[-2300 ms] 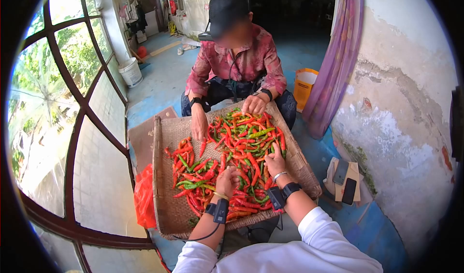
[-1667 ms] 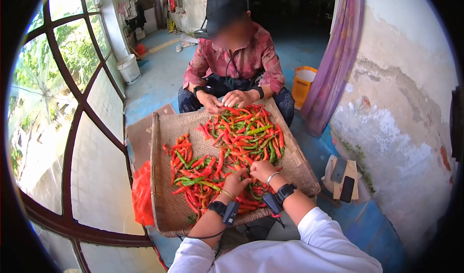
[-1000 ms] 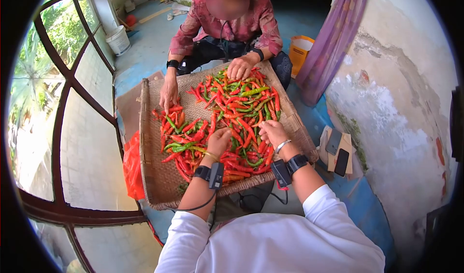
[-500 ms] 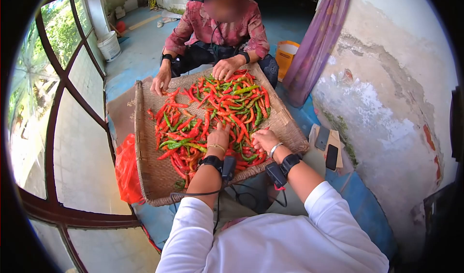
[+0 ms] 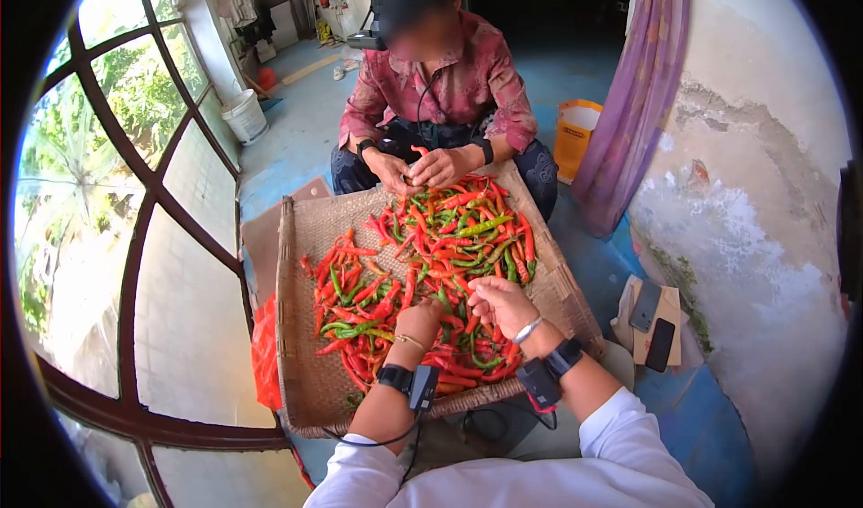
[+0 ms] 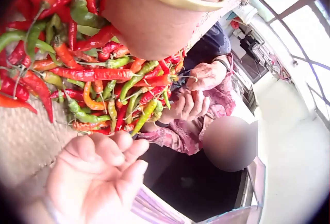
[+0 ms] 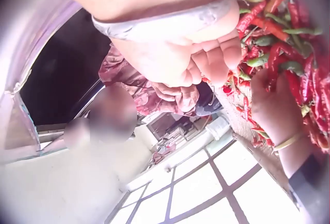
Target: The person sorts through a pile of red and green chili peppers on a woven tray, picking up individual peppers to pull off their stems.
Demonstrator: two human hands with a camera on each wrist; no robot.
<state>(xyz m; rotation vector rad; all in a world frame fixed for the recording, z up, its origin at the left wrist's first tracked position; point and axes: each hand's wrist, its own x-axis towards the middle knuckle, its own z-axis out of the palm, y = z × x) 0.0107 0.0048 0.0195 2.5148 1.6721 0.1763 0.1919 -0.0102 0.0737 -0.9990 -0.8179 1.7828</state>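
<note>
Red, green and orange chillies (image 5: 449, 265) lie spread in a woven tray (image 5: 301, 400). My left hand (image 5: 419, 325) is low at the near part of the pile; in the right wrist view the left hand (image 7: 276, 108) has a red chilli (image 7: 272, 74) between thumb and fingers. Just to its right, my right hand (image 5: 505, 308) is above the chillies. In the left wrist view the right hand (image 6: 98, 175) shows its palm, with fingers loosely bent and nothing in them. The left fingers are out of sight in the left wrist view.
Across the tray a person in a red patterned shirt (image 5: 440, 103) holds a red chilli (image 5: 419, 150) in both hands. Two phones (image 5: 659, 344) lie on cardboard at right. A red plastic bag (image 5: 266, 351) is left of the tray, beside the windows.
My right hand has lifted from the pile and its fingers have loosened. The other person's hands have come together at the tray's far edge. The head view has tilted up.
</note>
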